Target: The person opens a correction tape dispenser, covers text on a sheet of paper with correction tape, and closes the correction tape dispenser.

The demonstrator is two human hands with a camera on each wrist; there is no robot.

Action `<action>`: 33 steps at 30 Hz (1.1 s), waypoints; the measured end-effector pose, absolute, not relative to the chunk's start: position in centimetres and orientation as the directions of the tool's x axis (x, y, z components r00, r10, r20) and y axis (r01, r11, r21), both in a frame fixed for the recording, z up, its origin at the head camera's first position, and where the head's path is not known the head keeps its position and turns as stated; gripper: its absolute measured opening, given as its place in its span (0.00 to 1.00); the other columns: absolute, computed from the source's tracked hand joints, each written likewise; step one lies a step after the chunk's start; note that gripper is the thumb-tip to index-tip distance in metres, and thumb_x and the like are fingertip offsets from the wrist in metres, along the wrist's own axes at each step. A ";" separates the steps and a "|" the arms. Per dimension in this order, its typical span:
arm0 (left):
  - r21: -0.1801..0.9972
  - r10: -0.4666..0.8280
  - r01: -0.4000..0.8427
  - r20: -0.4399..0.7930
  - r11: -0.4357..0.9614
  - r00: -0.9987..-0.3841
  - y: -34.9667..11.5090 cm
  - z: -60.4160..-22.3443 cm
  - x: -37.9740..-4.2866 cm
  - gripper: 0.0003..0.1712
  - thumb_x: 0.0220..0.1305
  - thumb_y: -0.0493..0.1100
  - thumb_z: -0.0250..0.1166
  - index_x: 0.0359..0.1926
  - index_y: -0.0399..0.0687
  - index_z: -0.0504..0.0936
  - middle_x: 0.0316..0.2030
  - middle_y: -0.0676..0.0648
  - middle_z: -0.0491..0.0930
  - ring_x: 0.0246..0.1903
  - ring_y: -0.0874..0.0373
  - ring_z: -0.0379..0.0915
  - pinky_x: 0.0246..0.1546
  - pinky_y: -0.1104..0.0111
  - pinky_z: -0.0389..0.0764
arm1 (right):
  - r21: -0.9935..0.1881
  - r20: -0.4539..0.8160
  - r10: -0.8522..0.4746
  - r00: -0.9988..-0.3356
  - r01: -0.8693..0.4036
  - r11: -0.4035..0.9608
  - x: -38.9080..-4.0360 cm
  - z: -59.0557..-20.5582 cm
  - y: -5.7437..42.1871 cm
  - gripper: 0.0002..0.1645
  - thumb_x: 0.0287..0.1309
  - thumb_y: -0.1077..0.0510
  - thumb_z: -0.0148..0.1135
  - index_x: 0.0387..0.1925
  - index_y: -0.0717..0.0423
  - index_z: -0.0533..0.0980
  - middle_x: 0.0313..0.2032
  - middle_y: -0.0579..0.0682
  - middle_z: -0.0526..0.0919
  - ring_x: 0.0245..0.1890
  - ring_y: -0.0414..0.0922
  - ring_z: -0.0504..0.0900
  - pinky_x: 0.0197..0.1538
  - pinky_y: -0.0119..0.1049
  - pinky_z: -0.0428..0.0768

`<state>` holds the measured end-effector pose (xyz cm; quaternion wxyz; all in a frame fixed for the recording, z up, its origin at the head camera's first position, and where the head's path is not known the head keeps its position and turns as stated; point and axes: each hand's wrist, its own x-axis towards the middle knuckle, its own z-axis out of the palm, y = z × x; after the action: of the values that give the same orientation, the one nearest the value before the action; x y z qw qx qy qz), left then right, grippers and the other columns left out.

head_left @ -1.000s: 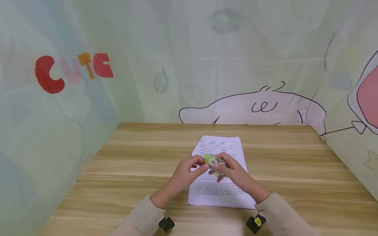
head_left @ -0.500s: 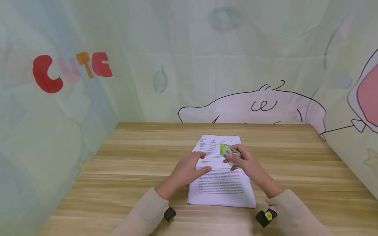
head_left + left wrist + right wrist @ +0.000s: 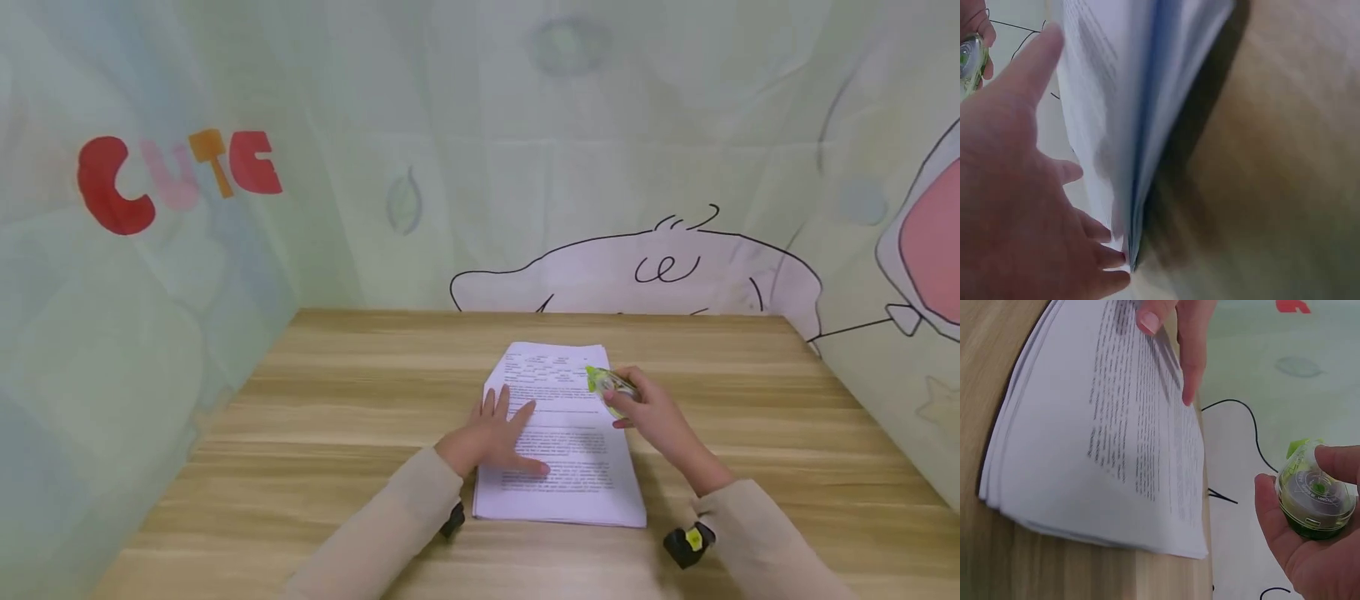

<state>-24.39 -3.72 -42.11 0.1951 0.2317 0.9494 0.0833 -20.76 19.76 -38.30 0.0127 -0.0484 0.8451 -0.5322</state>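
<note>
Looking down onto wood here, onto a pale, streaky table (image 3: 337,392) stretching out under and past the left hand (image 3: 498,437) and the right hand (image 3: 652,412). Beyond the fingertips of both, running straight up into a soft green wall covering (image 3: 337,108), lightly creased. Well off to the left of the left hand, spelling out CUTE in red, pink and orange letters (image 3: 183,196). Ahead of the right hand, peeking over the table's far edge in black outline, as a white cartoon figure (image 3: 592,279); further to its right, knotted at the bottom as a pink balloon (image 3: 933,242), above a faint star (image 3: 943,410).

Over to the paper! Lying under the left hand as a stack of printed paper (image 3: 558,504), with loosely layered edges. Spread wide there, with fingers and thumb apart, over the stack's left side, blocking some print from above. Cannot tell how firmly pressed. Across to the right hand: curled round a clear-and-green tape dispenser (image 3: 1313,494), gripping between thumb and fingers, partly covering it. Held up near the stack's right edge, apart from the paper in the right wrist view. Behind both hands, cuffed in beige sleeves (image 3: 382,525), with black wrist units (image 3: 686,546) strapped beneath.
</note>
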 end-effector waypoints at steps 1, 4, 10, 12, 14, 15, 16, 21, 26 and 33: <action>0.244 0.462 0.398 -0.341 0.884 -0.818 -3.7 -42.2 -24.4 0.61 0.42 0.78 0.59 0.72 0.59 0.45 0.71 0.35 0.30 0.70 0.38 0.23 0.69 0.48 0.36 | -0.900 0.022 -0.096 -0.995 -0.062 0.432 -20.8 -38.4 19.8 0.23 0.64 0.57 0.52 0.57 0.65 0.63 0.49 0.65 0.73 0.45 0.55 0.76 0.38 0.35 0.82; 0.252 0.445 0.375 -0.345 0.892 -0.826 -3.8 -42.4 -24.3 0.61 0.41 0.77 0.61 0.71 0.60 0.48 0.71 0.33 0.31 0.70 0.36 0.24 0.69 0.48 0.38 | -0.898 0.012 -0.093 -0.996 -0.052 0.436 -20.9 -38.6 19.9 0.24 0.64 0.57 0.52 0.58 0.64 0.62 0.49 0.66 0.72 0.45 0.56 0.76 0.38 0.36 0.82; 0.265 0.451 0.379 -0.310 0.886 -0.837 -3.5 -42.2 -24.3 0.60 0.39 0.76 0.63 0.71 0.61 0.51 0.71 0.33 0.33 0.70 0.36 0.26 0.69 0.49 0.39 | -0.878 0.010 -0.106 -0.994 -0.060 0.476 -21.6 -39.2 20.3 0.24 0.63 0.59 0.53 0.58 0.63 0.63 0.51 0.66 0.72 0.46 0.56 0.77 0.37 0.40 0.82; 0.259 0.443 0.373 -0.315 0.891 -0.840 -3.4 -42.2 -24.4 0.60 0.39 0.76 0.63 0.71 0.61 0.51 0.71 0.33 0.33 0.70 0.36 0.27 0.69 0.50 0.40 | -0.857 0.004 -0.111 -0.994 -0.061 0.512 -21.8 -39.4 20.3 0.24 0.62 0.58 0.54 0.58 0.62 0.64 0.51 0.65 0.73 0.45 0.54 0.78 0.37 0.39 0.82; 0.254 0.433 0.364 -0.320 0.896 -0.843 -3.3 -42.2 -24.3 0.60 0.38 0.76 0.63 0.71 0.62 0.51 0.71 0.33 0.34 0.70 0.36 0.27 0.69 0.50 0.41 | -0.827 -0.003 -0.110 -0.994 -0.060 0.559 -22.1 -39.6 20.3 0.23 0.62 0.57 0.54 0.57 0.60 0.65 0.51 0.63 0.73 0.44 0.52 0.78 0.36 0.38 0.82; 0.247 0.429 0.363 -0.319 0.898 -0.845 -3.3 -42.2 -24.2 0.60 0.38 0.76 0.63 0.71 0.62 0.51 0.71 0.33 0.34 0.70 0.36 0.28 0.69 0.50 0.42 | -0.812 -0.007 -0.110 -0.994 -0.058 0.581 -22.2 -39.7 20.3 0.23 0.62 0.56 0.54 0.58 0.59 0.66 0.52 0.63 0.74 0.43 0.52 0.78 0.36 0.37 0.82; 0.240 0.427 0.364 -0.319 0.900 -0.846 -3.2 -42.3 -24.2 0.60 0.38 0.76 0.63 0.71 0.63 0.51 0.71 0.34 0.35 0.70 0.36 0.28 0.69 0.50 0.42 | -0.794 -0.010 -0.109 -0.994 -0.059 0.605 -22.3 -39.7 20.3 0.24 0.62 0.56 0.54 0.58 0.58 0.66 0.52 0.63 0.73 0.42 0.51 0.78 0.36 0.37 0.81; 0.189 0.443 0.402 -0.310 0.896 -0.841 -2.7 -42.8 -23.4 0.60 0.38 0.79 0.60 0.71 0.64 0.51 0.71 0.33 0.37 0.70 0.36 0.31 0.69 0.51 0.46 | -0.701 0.016 -0.146 -0.989 -0.115 0.704 -23.1 -39.5 20.3 0.24 0.63 0.55 0.54 0.59 0.57 0.66 0.54 0.62 0.73 0.44 0.53 0.78 0.40 0.41 0.80; 0.167 0.441 0.408 -0.307 0.898 -0.844 -2.0 -42.8 -22.3 0.61 0.36 0.80 0.59 0.70 0.64 0.51 0.70 0.32 0.38 0.70 0.35 0.33 0.68 0.50 0.49 | -0.503 0.066 -0.223 -0.973 -0.225 0.835 -23.9 -38.7 19.4 0.21 0.62 0.57 0.54 0.56 0.57 0.71 0.54 0.60 0.76 0.53 0.57 0.75 0.51 0.54 0.73; 0.120 0.438 0.422 -0.297 0.898 -0.848 -1.6 -42.4 -21.6 0.60 0.36 0.80 0.60 0.70 0.62 0.53 0.70 0.32 0.42 0.69 0.35 0.38 0.68 0.51 0.51 | -0.352 0.050 -0.284 -0.957 -0.283 0.892 -25.5 -37.9 17.9 0.18 0.60 0.59 0.56 0.52 0.54 0.74 0.50 0.60 0.78 0.49 0.57 0.77 0.51 0.56 0.74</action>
<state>-21.55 -1.62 -42.44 0.1606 0.2239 0.9610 0.0252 -25.51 17.94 -37.92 0.0012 -0.1459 0.9726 -0.1808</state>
